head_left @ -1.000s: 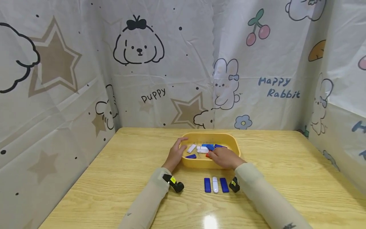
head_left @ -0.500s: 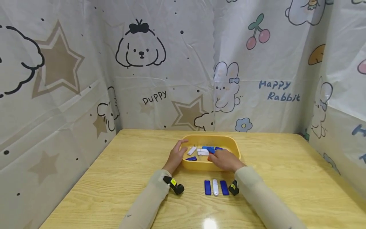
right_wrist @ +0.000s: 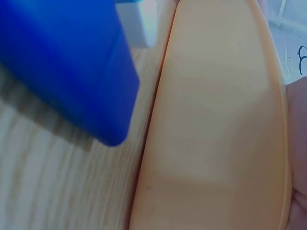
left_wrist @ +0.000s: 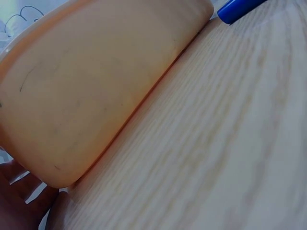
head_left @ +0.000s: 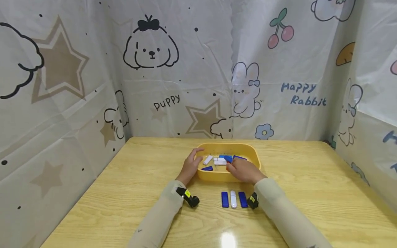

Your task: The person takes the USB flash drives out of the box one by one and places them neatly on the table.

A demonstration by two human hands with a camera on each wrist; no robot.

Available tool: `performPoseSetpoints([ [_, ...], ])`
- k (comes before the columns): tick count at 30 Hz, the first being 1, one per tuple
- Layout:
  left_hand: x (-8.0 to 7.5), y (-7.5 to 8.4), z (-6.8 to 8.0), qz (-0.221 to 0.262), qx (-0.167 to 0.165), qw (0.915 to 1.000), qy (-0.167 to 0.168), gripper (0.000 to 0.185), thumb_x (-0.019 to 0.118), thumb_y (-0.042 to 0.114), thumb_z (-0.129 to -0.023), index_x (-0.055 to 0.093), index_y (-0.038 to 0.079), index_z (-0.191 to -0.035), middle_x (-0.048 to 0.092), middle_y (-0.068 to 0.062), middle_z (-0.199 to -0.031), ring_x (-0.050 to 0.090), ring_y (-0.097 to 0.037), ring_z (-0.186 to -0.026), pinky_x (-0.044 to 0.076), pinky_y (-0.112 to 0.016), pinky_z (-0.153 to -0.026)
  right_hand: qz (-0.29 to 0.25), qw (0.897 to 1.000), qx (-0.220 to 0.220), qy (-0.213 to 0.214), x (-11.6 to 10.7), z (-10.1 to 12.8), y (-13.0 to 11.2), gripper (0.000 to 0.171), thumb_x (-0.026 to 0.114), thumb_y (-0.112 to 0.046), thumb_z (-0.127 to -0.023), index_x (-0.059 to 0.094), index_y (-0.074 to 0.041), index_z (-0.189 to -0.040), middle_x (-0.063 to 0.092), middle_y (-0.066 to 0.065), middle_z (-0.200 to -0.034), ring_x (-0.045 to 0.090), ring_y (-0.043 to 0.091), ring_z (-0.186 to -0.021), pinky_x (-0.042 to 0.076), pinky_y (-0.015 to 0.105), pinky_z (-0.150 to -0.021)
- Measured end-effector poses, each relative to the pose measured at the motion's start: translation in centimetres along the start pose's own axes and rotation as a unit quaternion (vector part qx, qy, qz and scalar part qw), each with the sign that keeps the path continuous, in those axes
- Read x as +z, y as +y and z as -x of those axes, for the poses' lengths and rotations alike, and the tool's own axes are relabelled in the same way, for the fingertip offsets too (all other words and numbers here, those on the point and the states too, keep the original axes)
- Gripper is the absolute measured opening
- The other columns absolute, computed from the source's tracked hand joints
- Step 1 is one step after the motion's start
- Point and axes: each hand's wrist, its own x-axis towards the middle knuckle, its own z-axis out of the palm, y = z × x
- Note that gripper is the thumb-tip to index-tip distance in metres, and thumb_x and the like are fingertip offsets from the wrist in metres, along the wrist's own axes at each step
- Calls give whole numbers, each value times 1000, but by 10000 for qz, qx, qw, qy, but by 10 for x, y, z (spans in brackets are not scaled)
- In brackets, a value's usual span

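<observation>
Here the left hand (head_left: 190,166) is curling around the left rim of the yellow tray (head_left: 252,153), thumb on the outside wall and fingers hooking over the edge, so that grip is closing on the tray itself. The right hand (head_left: 243,170) is reaching over the near rim into the tray, fingertips bunching over a small red piece (head_left: 227,168); whether that grip is actually pinching it cannot be told. Inside the tray, white pieces (head_left: 207,160) and blue pieces (head_left: 207,168) are lying loose beside the fingers. Just in front of the tray, on the worktop (head_left: 310,186), two blue pieces (head_left: 224,199) are lying side by side with one white piece (head_left: 233,199) between them. Behind the worktop the backdrop (head_left: 93,69) is showing the printed words "Puppy" and "Happy Rabbit". Compared with a second ago, the left hand is keeping its place on the rim, and the right hand is sitting slightly deeper in the tray, covering more of the red piece.
</observation>
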Motion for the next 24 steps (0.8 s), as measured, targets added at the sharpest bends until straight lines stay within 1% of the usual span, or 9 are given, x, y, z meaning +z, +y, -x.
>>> performPoseSetpoints([
  [2, 0, 0, -1, -1, -14, 10000, 34, 37, 47, 15, -97, 52, 13, -133, 46, -8, -145, 32, -27, -140, 20, -48, -114, -30, 10000, -33, -72, -1, 1, -1, 45, 42, -35, -100, 53, -14, -61, 40, -2, -57, 40, 16, -54, 34, 30, -55],
  [5, 0, -1, 0, 15, -64, 10000, 43, 37, 47, 16, -96, 53, 13, -133, 46, -8, -145, 31, -26, -140, 20, -48, -114, -19, 9999, -26, -164, -1, 2, -1, 50, 41, -35, -101, 48, -15, -56, 36, -3, -53, 36, 15, -50, 31, 29, -52],
  [9, 1, -3, 1, 33, -61, 10000, 18, 38, 47, 16, -96, 52, 13, -133, 44, -10, -146, 30, -28, -140, 19, -49, -114, 34, 10000, 39, -79, 0, 3, -2, 47, 43, -36, -100, 51, -16, -57, 37, -3, -55, 41, 16, -53, 33, 30, -54],
  [12, 1, -3, 1, -36, -55, 10000, 40, 37, 47, 17, -96, 52, 14, -133, 46, -9, -145, 32, -27, -140, 21, -49, -114, -58, 10000, 21, 63, 0, 3, -1, 46, 48, -36, -99, 54, -16, -58, 38, -3, -55, 42, 16, -54, 33, 30, -54],
  [17, 1, 0, 1, -83, -60, 9999, 23, 37, 46, 18, -97, 52, 15, -134, 47, -6, -144, 32, -25, -139, 21, -47, -114, -311, 9989, -144, 330, -1, 2, 2, 40, 55, -32, -96, 62, -16, -61, 40, -3, -55, 44, 17, -57, 34, 29, -56],
  [19, 1, 1, 1, -63, -46, 10000, -10, 37, 46, 18, -97, 51, 14, -134, 46, -6, -145, 32, -25, -140, 21, -49, -114, -367, 9981, -236, 424, -2, 1, 3, 39, 57, -30, -96, 62, -14, -61, 41, -2, -56, 44, 17, -58, 34, 29, -56],
  [21, 0, 2, 0, -69, -41, 10000, -26, 37, 46, 18, -97, 51, 14, -134, 46, -6, -145, 32, -26, -140, 20, -49, -114, -447, 9973, -295, 494, -2, 0, 4, 37, 58, -29, -95, 62, -14, -62, 44, -1, -59, 46, 17, -60, 35, 30, -58],
  [23, -1, 2, 0, -79, -39, 10000, -32, 37, 46, 17, -98, 51, 14, -134, 46, -7, -145, 32, -25, -140, 20, -49, -114, -565, 9961, -343, 584, -2, 0, 5, 34, 59, -27, -95, 64, -12, -65, 50, 0, -66, 49, 18, -66, 38, 31, -62],
  [24, -1, 2, -1, -81, -28, 10000, -36, 37, 46, 17, -98, 51, 13, -134, 46, -7, -145, 32, -26, -140, 20, -49, -114, -639, 9952, -363, 642, -2, 1, 5, 30, 60, -25, -95, 66, -11, -69, 55, 1, -72, 52, 19, -71, 42, 32, -65],
])
